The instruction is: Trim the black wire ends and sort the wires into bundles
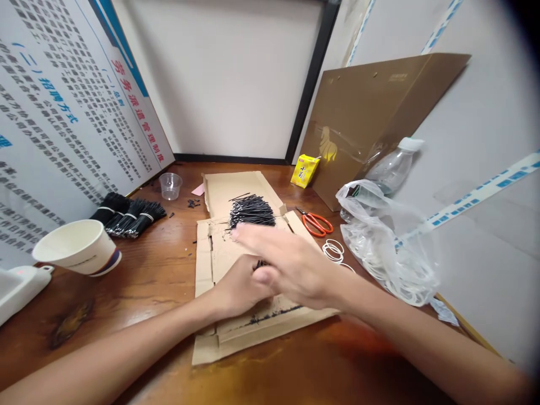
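My left hand (pixel 240 289) is closed around a small bundle of thin black wires (pixel 260 263), of which only the dark ends show; the rest is hidden by my fingers. Above and across it lies my right hand (pixel 291 261), fingers stretched out flat and slightly blurred, its thumb near the bundle's ends. Just beyond my right fingertips a loose heap of black wires (pixel 252 211) rests on a flattened cardboard sheet (pixel 236 188). Black marks and bits run along the cardboard's near side.
At left are tied black wire bundles (pixel 135 216), a paper cup (pixel 78 247) and a clear plastic cup (pixel 170 185). On the right lie red-handled scissors (pixel 316 223), white rubber bands (pixel 333 251), a plastic bag (pixel 379 247), a bottle (pixel 394 166) and a yellow box (pixel 305 171).
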Action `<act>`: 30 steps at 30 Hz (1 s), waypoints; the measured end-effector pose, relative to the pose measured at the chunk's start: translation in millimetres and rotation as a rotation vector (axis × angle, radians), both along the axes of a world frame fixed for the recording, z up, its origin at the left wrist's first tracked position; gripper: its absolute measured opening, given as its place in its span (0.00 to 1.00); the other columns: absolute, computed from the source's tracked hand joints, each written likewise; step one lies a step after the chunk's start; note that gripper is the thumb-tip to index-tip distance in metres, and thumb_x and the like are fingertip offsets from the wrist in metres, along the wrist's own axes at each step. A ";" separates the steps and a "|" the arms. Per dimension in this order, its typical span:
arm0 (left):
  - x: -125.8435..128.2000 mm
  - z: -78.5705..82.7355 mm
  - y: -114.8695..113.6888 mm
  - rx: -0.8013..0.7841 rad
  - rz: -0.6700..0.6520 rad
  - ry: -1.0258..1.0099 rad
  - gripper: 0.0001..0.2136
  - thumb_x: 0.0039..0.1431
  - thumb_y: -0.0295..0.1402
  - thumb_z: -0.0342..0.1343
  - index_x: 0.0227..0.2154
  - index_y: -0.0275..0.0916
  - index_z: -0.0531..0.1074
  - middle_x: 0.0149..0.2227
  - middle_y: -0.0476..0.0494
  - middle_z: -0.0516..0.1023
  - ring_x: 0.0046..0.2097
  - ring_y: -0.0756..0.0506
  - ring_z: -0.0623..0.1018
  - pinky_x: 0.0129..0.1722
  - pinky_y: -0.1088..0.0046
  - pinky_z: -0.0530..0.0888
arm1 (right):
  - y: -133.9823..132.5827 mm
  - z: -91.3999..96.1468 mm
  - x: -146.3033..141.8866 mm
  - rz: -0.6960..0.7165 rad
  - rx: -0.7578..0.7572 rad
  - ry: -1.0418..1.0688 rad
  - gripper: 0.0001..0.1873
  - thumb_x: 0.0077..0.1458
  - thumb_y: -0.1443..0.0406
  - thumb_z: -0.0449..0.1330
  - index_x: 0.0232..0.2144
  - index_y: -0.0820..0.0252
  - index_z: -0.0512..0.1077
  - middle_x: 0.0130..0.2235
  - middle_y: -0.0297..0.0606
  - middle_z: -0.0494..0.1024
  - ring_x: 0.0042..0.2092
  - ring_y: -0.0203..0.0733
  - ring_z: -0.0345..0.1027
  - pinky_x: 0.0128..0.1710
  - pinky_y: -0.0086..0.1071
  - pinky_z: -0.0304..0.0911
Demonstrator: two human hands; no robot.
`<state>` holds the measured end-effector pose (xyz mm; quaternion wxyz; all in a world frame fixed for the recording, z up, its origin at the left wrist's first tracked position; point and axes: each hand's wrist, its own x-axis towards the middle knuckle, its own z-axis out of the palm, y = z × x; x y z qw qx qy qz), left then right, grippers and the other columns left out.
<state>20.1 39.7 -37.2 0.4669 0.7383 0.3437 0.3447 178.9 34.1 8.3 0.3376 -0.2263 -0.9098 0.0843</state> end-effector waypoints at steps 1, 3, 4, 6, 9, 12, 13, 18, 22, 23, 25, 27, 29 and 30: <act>-0.1 -0.8 0.7 -0.022 -0.065 0.013 0.09 0.54 0.34 0.60 0.22 0.36 0.70 0.22 0.49 0.72 0.27 0.48 0.72 0.29 0.72 0.72 | -0.5 0.6 1.8 -0.030 0.005 0.103 0.29 0.69 0.52 0.41 0.59 0.65 0.65 0.60 0.50 0.71 0.63 0.46 0.61 0.62 0.45 0.60; 0.3 -2.6 2.3 -0.051 -0.152 0.027 0.11 0.56 0.34 0.57 0.21 0.36 0.69 0.22 0.48 0.72 0.25 0.48 0.71 0.27 0.72 0.71 | -2.3 0.5 3.9 -0.101 0.036 0.240 0.26 0.70 0.55 0.41 0.60 0.63 0.64 0.60 0.48 0.70 0.63 0.46 0.61 0.63 0.47 0.59; 0.8 -3.3 3.0 -0.043 -0.152 0.021 0.10 0.56 0.33 0.56 0.22 0.36 0.69 0.23 0.47 0.72 0.26 0.47 0.71 0.28 0.70 0.72 | -3.2 -0.7 3.5 -0.105 0.031 0.212 0.25 0.70 0.57 0.43 0.60 0.64 0.65 0.60 0.49 0.70 0.63 0.47 0.61 0.62 0.47 0.60; 2.3 -4.4 3.7 -0.002 -0.114 -0.007 0.06 0.54 0.32 0.55 0.25 0.36 0.70 0.28 0.44 0.74 0.33 0.44 0.74 0.35 0.66 0.75 | -4.6 -4.5 0.0 -0.098 -0.022 0.022 0.23 0.68 0.57 0.48 0.56 0.66 0.68 0.57 0.51 0.74 0.58 0.49 0.67 0.56 0.46 0.67; 4.6 -5.2 2.4 0.045 -0.061 -0.036 0.04 0.54 0.30 0.52 0.28 0.35 0.70 0.33 0.42 0.74 0.39 0.42 0.74 0.41 0.64 0.75 | -5.9 -8.4 -6.6 -0.159 -0.064 -0.111 0.21 0.67 0.59 0.50 0.53 0.69 0.70 0.54 0.54 0.75 0.56 0.51 0.69 0.53 0.48 0.68; 4.7 -5.6 0.1 0.037 -0.035 -0.034 0.05 0.56 0.28 0.49 0.26 0.35 0.68 0.29 0.45 0.73 0.34 0.45 0.74 0.33 0.71 0.73 | -6.3 -10.6 -9.4 -0.223 -0.003 -0.051 0.19 0.67 0.58 0.49 0.46 0.68 0.72 0.47 0.52 0.77 0.50 0.50 0.70 0.48 0.45 0.68; 4.3 -5.4 -0.4 0.031 -0.025 -0.036 0.06 0.56 0.27 0.49 0.26 0.35 0.68 0.29 0.45 0.73 0.33 0.46 0.73 0.31 0.73 0.72 | -5.9 -12.7 -9.7 -0.251 -0.012 -0.073 0.20 0.67 0.58 0.47 0.43 0.68 0.72 0.42 0.51 0.78 0.45 0.49 0.71 0.44 0.44 0.69; 3.1 -3.9 -1.2 -0.005 -0.004 -0.039 0.04 0.55 0.27 0.49 0.28 0.34 0.68 0.32 0.46 0.75 0.34 0.47 0.74 0.32 0.74 0.71 | 1.3 -30.9 -10.5 -0.366 -0.098 -0.195 0.24 0.69 0.59 0.40 0.38 0.66 0.71 0.34 0.46 0.78 0.35 0.46 0.71 0.35 0.38 0.65; 3.0 -3.2 -3.4 -0.013 0.102 -0.020 0.07 0.55 0.27 0.53 0.36 0.37 0.63 0.37 0.45 0.74 0.40 0.45 0.74 0.37 0.72 0.71 | 4.2 -38.1 -12.3 -0.456 -0.057 -0.137 0.21 0.67 0.62 0.41 0.39 0.66 0.72 0.34 0.47 0.78 0.35 0.46 0.72 0.35 0.37 0.63; 2.6 -2.7 -4.1 -0.017 0.142 -0.014 0.10 0.55 0.27 0.55 0.39 0.38 0.60 0.38 0.44 0.74 0.41 0.45 0.74 0.38 0.72 0.71 | 3.9 -38.1 -13.0 -0.466 -0.054 -0.121 0.20 0.66 0.63 0.42 0.39 0.66 0.73 0.35 0.48 0.79 0.35 0.46 0.72 0.36 0.37 0.63; 1.4 -0.4 -5.0 -0.041 0.174 0.002 0.17 0.54 0.28 0.57 0.43 0.39 0.56 0.39 0.44 0.73 0.40 0.45 0.74 0.37 0.71 0.71 | 3.4 -36.8 -14.2 -0.470 -0.093 -0.082 0.18 0.64 0.65 0.44 0.42 0.65 0.72 0.36 0.47 0.79 0.37 0.46 0.73 0.37 0.37 0.63; 0.1 3.5 -5.2 -0.046 0.140 0.016 0.22 0.53 0.28 0.58 0.46 0.39 0.54 0.40 0.44 0.73 0.40 0.44 0.75 0.38 0.70 0.71 | 3.9 -35.2 -15.3 -0.453 -0.177 -0.030 0.16 0.62 0.66 0.47 0.46 0.63 0.71 0.39 0.45 0.80 0.39 0.46 0.73 0.39 0.37 0.63; -1.1 7.7 -4.4 -0.036 0.100 0.031 0.25 0.51 0.27 0.59 0.49 0.39 0.53 0.41 0.44 0.72 0.42 0.44 0.75 0.39 0.69 0.71 | 6.0 -34.8 -16.2 -0.401 -0.268 0.023 0.14 0.61 0.67 0.48 0.44 0.60 0.71 0.40 0.42 0.80 0.39 0.44 0.72 0.39 0.36 0.62; -1.6 9.4 -3.7 -0.037 0.082 0.041 0.26 0.50 0.27 0.59 0.49 0.38 0.53 0.41 0.44 0.72 0.42 0.43 0.75 0.39 0.69 0.71 | 7.4 -35.4 -16.6 -0.367 -0.302 0.044 0.12 0.61 0.68 0.48 0.41 0.60 0.71 0.38 0.40 0.79 0.37 0.43 0.72 0.38 0.35 0.62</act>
